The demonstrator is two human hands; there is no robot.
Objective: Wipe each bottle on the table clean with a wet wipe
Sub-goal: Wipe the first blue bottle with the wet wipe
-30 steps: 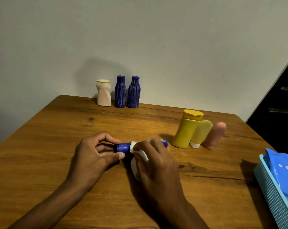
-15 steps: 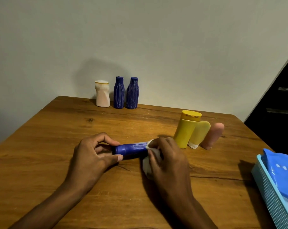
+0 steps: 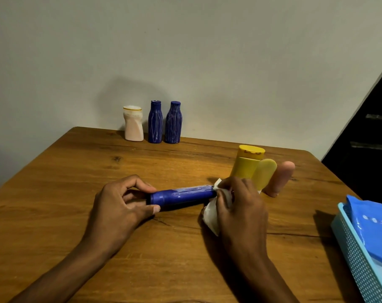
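Observation:
A blue bottle (image 3: 182, 196) lies on its side in the middle of the wooden table (image 3: 76, 171). My left hand (image 3: 120, 204) pinches its cap end. My right hand (image 3: 240, 206) presses a white wet wipe (image 3: 212, 217) around the bottle's base end. By the wall stand a white bottle (image 3: 133, 123) and two more blue bottles (image 3: 155, 124) (image 3: 173, 122). To the right stand a yellow bottle (image 3: 246, 164), a pale yellow tube (image 3: 265, 172) and a pink tube (image 3: 281, 178), close behind my right hand.
A light blue perforated basket (image 3: 358, 259) sits at the table's right edge with a blue wipes pack (image 3: 374, 224) in it. A grey wall backs the table. A dark opening lies beyond the right corner.
My right hand slid the wipe to the right along the lying bottle, from near its neck to its base end, uncovering most of the body. The left hand kept its hold.

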